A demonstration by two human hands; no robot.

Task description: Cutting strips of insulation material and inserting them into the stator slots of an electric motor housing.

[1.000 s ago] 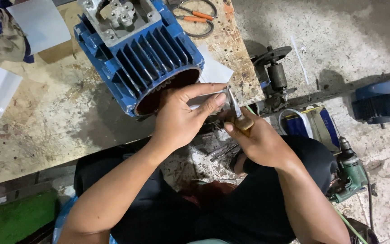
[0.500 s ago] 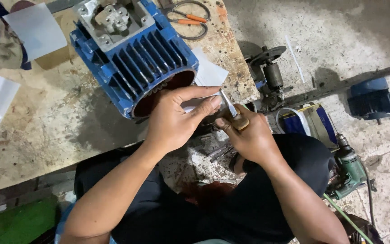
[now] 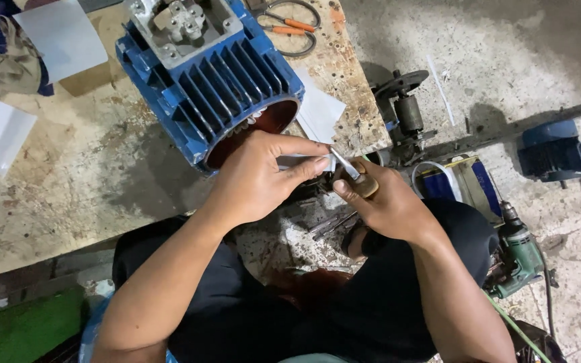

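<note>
Counter (image 3: 68, 181): worn wooden surface, extending up and left of both hands. Blue finned electric motor housing (image 3: 210, 81) lies on it, open end just above the left hand (image 3: 257, 181). Left hand pinches a white paper strip (image 3: 304, 161) at that opening. Right hand (image 3: 384, 205), just beside it, grips a wooden-handled blade tool (image 3: 354, 175), tip touching the strip. Orange-handled scissors (image 3: 287, 27) lie well above both hands.
</note>
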